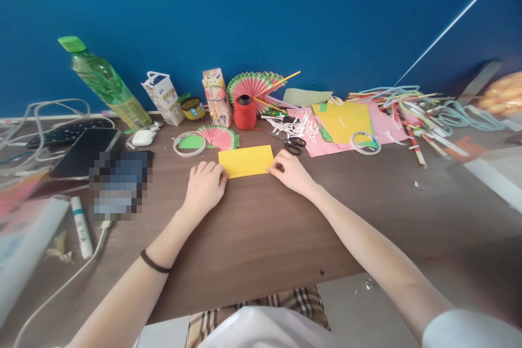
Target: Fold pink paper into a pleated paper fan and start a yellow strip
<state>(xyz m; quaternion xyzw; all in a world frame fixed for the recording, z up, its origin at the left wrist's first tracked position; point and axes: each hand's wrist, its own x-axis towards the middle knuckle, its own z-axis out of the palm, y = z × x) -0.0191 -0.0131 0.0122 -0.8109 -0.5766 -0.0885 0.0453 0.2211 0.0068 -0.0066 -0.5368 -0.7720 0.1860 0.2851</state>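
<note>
A yellow folded paper (246, 161) lies on the brown table (253, 228), its long side facing me. At its left end, my left hand (206, 185) has its fingers curled, the thumb and fingertips pressed on the paper's lower corner. My right hand (291, 172) pinches the lower right corner between thumb and index finger. Just behind the paper sit a small pink and green pleated fan (218, 137) and a white tape roll (190, 144). Black-handled scissors (293, 144) lie behind my right hand.
At the back stand a green bottle (108, 84), a milk carton (163, 99), a red thread spool (245, 113) and a larger fan (253, 87). Phones (86, 152), a marker (82, 228) and cables are left. Coloured papers (346, 122), another tape roll (365, 143) and strips are right.
</note>
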